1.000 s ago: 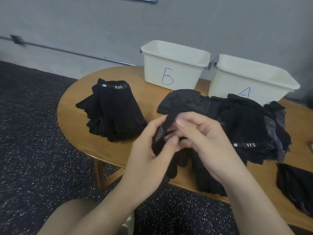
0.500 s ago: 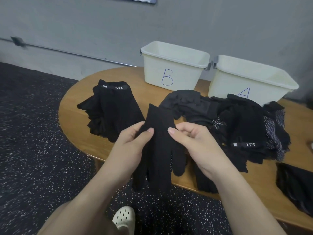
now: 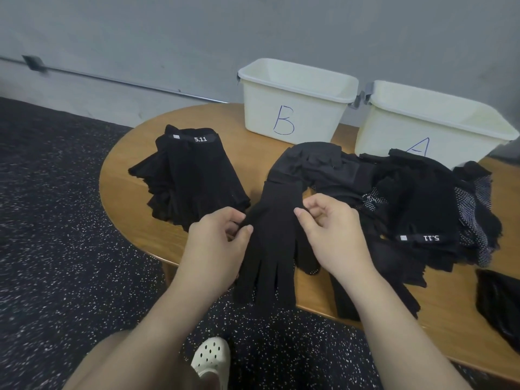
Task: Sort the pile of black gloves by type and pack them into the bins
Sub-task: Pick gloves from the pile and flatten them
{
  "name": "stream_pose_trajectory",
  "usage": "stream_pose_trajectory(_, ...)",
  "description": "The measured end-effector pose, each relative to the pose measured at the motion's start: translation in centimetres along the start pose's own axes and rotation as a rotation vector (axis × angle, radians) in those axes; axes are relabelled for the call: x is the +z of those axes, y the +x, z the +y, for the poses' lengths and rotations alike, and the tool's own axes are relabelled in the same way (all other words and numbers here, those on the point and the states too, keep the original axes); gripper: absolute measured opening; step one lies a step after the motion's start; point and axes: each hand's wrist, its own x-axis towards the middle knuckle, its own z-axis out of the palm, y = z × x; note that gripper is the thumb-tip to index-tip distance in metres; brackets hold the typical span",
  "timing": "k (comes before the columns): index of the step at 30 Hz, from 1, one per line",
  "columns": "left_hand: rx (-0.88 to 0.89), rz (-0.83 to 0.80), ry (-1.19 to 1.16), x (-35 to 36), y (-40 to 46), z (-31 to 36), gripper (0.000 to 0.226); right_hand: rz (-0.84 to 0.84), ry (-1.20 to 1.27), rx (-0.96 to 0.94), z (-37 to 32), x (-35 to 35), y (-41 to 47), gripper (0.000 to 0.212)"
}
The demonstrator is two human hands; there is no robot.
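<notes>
Full-finger black glove [image 3: 274, 235] at centre, cuff toward 12, fingers hanging off the counter [image 3: 123, 192] edge at 6. Left hand [image 3: 216, 243] pinches its left edge; right hand [image 3: 329, 232] pinches its right edge w/ thumb + curled fingers. Stack of 5.11 fingerless gloves [image 3: 191, 175] at 10. Unsorted glove pile [image 3: 408, 204] at 2–3, some w/ white grip dots. Bin B [image 3: 295, 99] at 12, bin A [image 3: 427, 125] at 1, side by side.
</notes>
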Motion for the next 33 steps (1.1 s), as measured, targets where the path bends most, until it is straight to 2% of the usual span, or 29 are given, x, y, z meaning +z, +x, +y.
stream_pose_trajectory(4,0.053,0.07,0.113,0.2,0.2,-0.4,0.003,0.027,-0.088,0.005,0.0,0.6,0.0,0.008)
stream_pose_trajectory(12,0.041,0.046,0.176,0.3,0.4,-1.0,0.018,-0.037,-0.311,0.075,-0.5,1.2,0.1,0.017)
stream_pose_trajectory(18,0.035,0.025,0.22,0.4,0.2,-1.0,0.025,-0.055,-0.32,0.094,-0.8,1.3,0.2,0.017)
stream_pose_trajectory(30,0.096,0.044,0.308,0.5,0.0,-0.8,0.003,-0.028,-0.276,0.1,-1.2,1.2,0.0,0.008)
stream_pose_trajectory(33,0.096,0.063,0.337,0.5,0.1,-0.8,0.006,-0.019,-0.268,0.112,-1.2,1.1,-0.1,0.004)
